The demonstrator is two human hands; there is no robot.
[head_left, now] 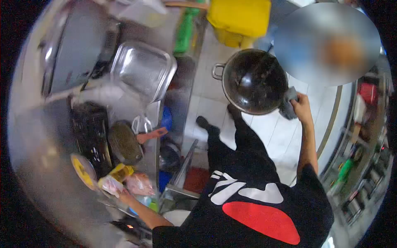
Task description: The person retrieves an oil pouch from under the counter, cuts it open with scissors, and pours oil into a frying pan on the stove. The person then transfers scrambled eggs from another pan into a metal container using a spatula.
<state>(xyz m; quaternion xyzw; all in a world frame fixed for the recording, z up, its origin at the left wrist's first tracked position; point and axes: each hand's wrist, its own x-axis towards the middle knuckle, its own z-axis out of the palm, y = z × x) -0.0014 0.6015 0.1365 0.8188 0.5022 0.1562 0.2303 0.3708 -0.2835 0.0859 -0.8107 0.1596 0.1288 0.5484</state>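
A dark, glossy wok (253, 82) hangs over the tiled floor, tilted so that its round inside faces me. My right hand (302, 107) is closed on a folded grey cloth (288, 108) pressed to the wok's right side. A metal loop handle (217, 71) sticks out on the opposite side; any handle under the cloth is hidden. At the lower left, my left hand (120, 194) reaches to the counter beside a whitish packet (110, 184), a yellow packet (123, 172) and a pinkish bag (140, 184). Blur hides its fingers.
A square metal pan (142, 70) sits on the left counter. Below it are a stove (89, 134) and a dark pan (125, 142), near a reddish-brown handle (152, 135). A yellow container (240, 18) is ahead. Shelving (359, 165) lines the right.
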